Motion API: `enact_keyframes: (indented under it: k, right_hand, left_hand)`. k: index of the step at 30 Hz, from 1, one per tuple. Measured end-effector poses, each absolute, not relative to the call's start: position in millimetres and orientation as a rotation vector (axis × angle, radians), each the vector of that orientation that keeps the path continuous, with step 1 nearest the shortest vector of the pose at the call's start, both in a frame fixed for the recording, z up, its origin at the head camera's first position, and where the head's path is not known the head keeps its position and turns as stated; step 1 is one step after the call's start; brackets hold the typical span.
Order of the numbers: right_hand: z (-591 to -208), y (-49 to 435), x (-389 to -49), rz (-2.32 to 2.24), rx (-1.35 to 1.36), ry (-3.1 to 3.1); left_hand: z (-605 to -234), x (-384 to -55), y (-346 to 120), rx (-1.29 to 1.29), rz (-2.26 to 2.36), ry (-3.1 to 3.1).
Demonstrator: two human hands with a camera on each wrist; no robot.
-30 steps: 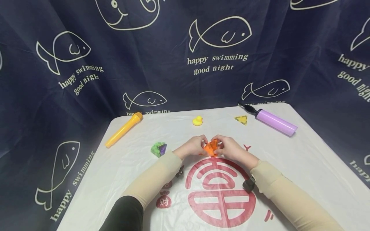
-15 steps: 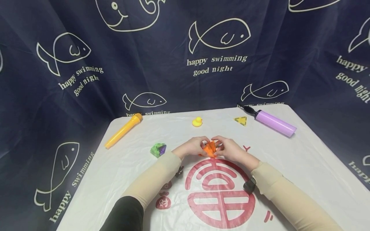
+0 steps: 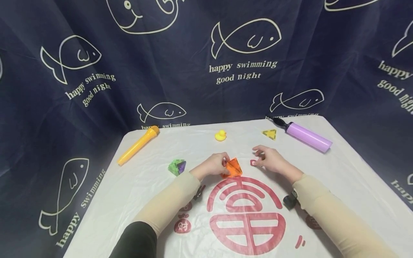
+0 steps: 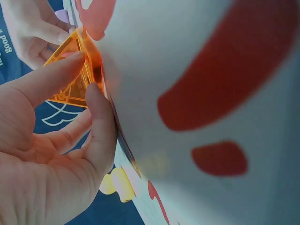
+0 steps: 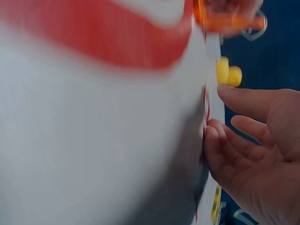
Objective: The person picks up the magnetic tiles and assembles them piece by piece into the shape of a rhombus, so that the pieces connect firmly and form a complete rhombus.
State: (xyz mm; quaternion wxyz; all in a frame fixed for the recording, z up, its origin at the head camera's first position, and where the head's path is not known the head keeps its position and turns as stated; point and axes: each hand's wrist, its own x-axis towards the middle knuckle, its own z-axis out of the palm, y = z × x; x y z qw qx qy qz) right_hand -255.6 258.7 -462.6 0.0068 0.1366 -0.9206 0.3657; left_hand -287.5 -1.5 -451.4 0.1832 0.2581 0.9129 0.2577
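Translucent orange triangular magnetic tiles (image 3: 233,167) stand joined at an angle on the table, just above the large red print. My left hand (image 3: 213,165) pinches their left side between thumb and finger; the left wrist view shows the thumb lying over the orange tile (image 4: 70,89). To the right of the tiles, apart from them, is my right hand (image 3: 271,159). In the right wrist view this hand (image 5: 262,140) has loosely bent fingers and a gap before the thumb, with nothing between them. A green and purple tile shape (image 3: 176,167) sits left of my left hand.
Farther back on the white tablecloth (image 3: 106,211) are a yellow rubber duck (image 3: 221,135) and a yellow triangular tile (image 3: 269,134). An orange toy microphone (image 3: 138,145) lies at left, a purple hand pump (image 3: 308,137) at right. A dark blue curtain (image 3: 180,71) hangs behind.
My right hand has let go of the orange tiles and moved to the right. The left hand keeps its hold, and the orange tiles now show more openly.
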Motion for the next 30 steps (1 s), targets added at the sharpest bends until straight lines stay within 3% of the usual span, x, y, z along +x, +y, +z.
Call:
enact_keyframes:
  k: [15,30]
  right_hand:
    - [-466,317,-314,0.836,-0.044,-2.938]
    - [-469,328,-344,0.683,-0.082,-3.056]
  left_hand:
    - [-453,-286,-14,0.849,0.794,2.568]
    - [-454,-284,-28,0.985,0.758,2.463]
